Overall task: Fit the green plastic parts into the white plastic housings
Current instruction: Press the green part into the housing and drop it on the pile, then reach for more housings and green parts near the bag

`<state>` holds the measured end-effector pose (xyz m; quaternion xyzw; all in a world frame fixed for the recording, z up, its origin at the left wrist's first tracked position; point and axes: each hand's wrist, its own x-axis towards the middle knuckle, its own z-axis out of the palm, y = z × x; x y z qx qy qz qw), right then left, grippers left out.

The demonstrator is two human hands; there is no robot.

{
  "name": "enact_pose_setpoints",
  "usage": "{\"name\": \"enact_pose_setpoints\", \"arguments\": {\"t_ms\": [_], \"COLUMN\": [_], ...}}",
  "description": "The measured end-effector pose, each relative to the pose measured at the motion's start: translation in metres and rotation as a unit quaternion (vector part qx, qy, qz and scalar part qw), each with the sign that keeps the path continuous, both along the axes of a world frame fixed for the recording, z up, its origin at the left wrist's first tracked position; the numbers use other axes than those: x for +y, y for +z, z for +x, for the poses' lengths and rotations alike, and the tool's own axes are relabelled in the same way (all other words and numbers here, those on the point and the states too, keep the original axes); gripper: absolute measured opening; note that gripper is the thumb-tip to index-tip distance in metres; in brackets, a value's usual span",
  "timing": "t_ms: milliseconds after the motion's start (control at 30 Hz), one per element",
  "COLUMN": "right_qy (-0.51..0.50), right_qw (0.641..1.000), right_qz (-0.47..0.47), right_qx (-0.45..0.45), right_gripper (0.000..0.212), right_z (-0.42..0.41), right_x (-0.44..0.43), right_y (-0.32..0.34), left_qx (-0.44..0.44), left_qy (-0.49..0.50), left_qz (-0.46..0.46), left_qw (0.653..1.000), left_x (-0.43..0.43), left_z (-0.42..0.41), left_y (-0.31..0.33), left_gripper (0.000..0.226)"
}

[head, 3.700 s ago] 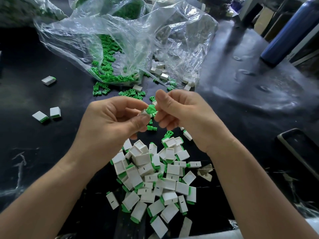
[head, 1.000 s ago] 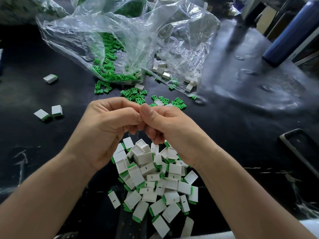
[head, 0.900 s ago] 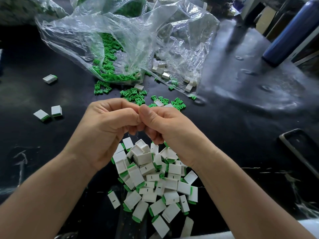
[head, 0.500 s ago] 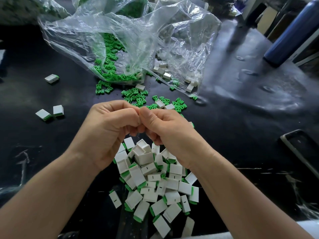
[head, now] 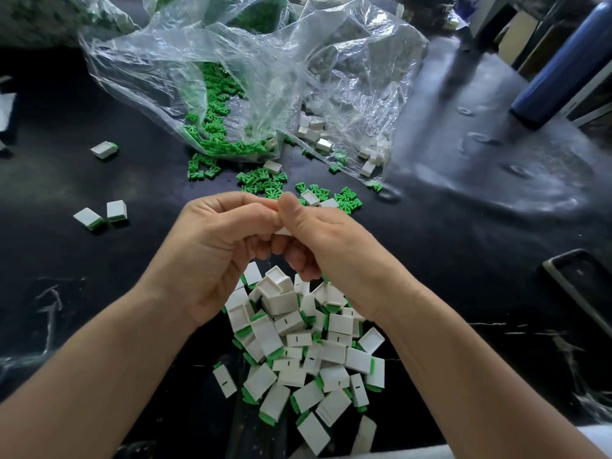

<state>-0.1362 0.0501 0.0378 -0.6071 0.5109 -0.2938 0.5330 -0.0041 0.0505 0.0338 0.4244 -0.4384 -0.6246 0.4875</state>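
White housing [head: 284, 230]: only a sliver showing between the two thumbs, held above the near pile; the rest buried under fingers.
Left hand [head: 212, 246]: fingers curled tight, thumb on top, gripping the housing from the left; likely bracing it against the push.
Right hand [head: 324, 240]: curled likewise, thumb tip against the left thumb, pinching the same piece from the right; probably driving the insert home.
Green part in the grip: hidden; impossible to tell whether seated.
Finished pile [head: 308, 342]: near, directly under the hands; white blocks with a green lip at one end, some with a small dark slot on one face; well placed for a straight drop.
Loose green parts [head: 265, 183]: just beyond the knuckles, small spoked clips spilled at the bag mouth, within quick reach.
Empty housings [head: 314, 127]: open-topped white boxes, most inside the bag, far right.
Clear plastic bag [head: 265, 77]: far, crumpled, mouth facing near.
Stray finished pieces [head: 99, 217]: left, well apart from the pile.
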Motion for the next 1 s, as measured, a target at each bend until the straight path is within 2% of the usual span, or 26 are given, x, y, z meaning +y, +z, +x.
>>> {"name": "enact_pose_setpoints", "arguments": {"t_ms": [167, 233, 300, 367, 433, 500, 533, 633, 733, 900, 1000], "right_qy": [0.011, 0.024, -0.003, -0.09, -0.171, -0.202, -0.197, -0.154, -0.12, -0.129, -0.13], "right_qw": [0.999, 0.999, 0.999, 0.993, 0.966, 0.935, 0.926, 0.908, 0.893, 0.882, 0.88], "right_qz": [0.018, 0.025, 0.018, -0.023, -0.101, -0.154, -0.169, -0.2, -0.215, -0.236, -0.252], "right_qx": [-0.025, 0.002, 0.028, 0.067, 0.165, 0.248, 0.273, 0.334, 0.376, 0.387, 0.38], "right_gripper": [0.054, 0.065, 0.07, 0.058, 0.035, 0.017, 0.019, 0.034, 0.04, 0.024, 0.013], "right_z": [-0.008, -0.012, -0.021, -0.034, -0.046, -0.05, -0.049, -0.044, -0.041, -0.042, -0.044], "right_x": [-0.004, -0.006, -0.012, -0.021, -0.029, -0.034, -0.036, -0.041, -0.044, -0.046, -0.045], "right_y": [0.006, 0.007, 0.008, 0.004, -0.005, -0.015, -0.019, -0.03, -0.038, -0.042, -0.04], "left_qx": [-0.001, 0.001, -0.008, -0.05, -0.097, -0.13, -0.147, -0.169, -0.153, -0.139, -0.13], "left_qy": [-0.037, -0.034, -0.035, -0.06, -0.121, -0.181, -0.193, -0.179, -0.145, -0.117, -0.048], "left_qz": [-0.011, -0.008, -0.01, -0.028, -0.047, -0.051, -0.05, -0.048, -0.043, -0.034, -0.011], "left_qw": [0.999, 0.999, 0.999, 0.997, 0.987, 0.973, 0.969, 0.968, 0.977, 0.983, 0.99], "left_x": [0.0, 0.001, 0.003, 0.005, 0.008, 0.013, 0.014, 0.013, 0.01, 0.01, 0.006], "left_z": [0.002, 0.002, 0.001, 0.002, 0.0, -0.004, -0.005, -0.005, -0.003, -0.005, -0.003], "left_y": [0.0, 0.0, 0.002, 0.003, 0.007, 0.008, 0.008, 0.007, 0.006, 0.007, 0.004], "left_gripper": [0.015, 0.018, 0.017, 0.02, 0.011, 0.02, 0.026, 0.034, 0.039, 0.038, 0.03]}}
